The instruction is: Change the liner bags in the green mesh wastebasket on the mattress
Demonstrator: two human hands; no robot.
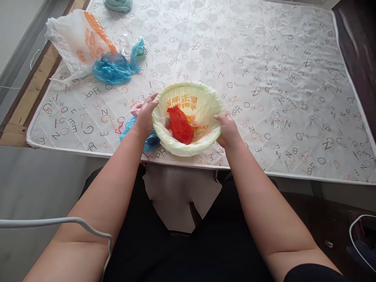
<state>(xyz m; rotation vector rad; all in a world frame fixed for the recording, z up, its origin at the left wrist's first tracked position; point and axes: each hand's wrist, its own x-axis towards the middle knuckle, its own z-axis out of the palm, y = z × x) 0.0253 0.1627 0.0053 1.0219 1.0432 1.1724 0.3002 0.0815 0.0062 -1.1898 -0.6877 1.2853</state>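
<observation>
Between my two hands is a round, pale yellow-green trash bin [216, 94], lined with a thin plastic bag whose edge is folded over the rim. Orange printing shows on the liner. Inside lies a crumpled red plastic bag [180, 124]. My left hand [147, 113] grips the bin's left side, and my right hand [227, 127] holds its right side with the thumb over the rim. Partly hidden behind the left hand and the bin is a blue plastic bag [151, 141]. Something pink [136, 109] peeks out beside the left fingers.
A patterned mattress [279, 98] printed with letters spreads ahead. At its left lie a white and orange plastic bag [79, 43] and another blue bag [113, 68]. A teal cloth-like bundle [118, 4] sits at the far edge. A grey cable [58, 222] crosses my left arm.
</observation>
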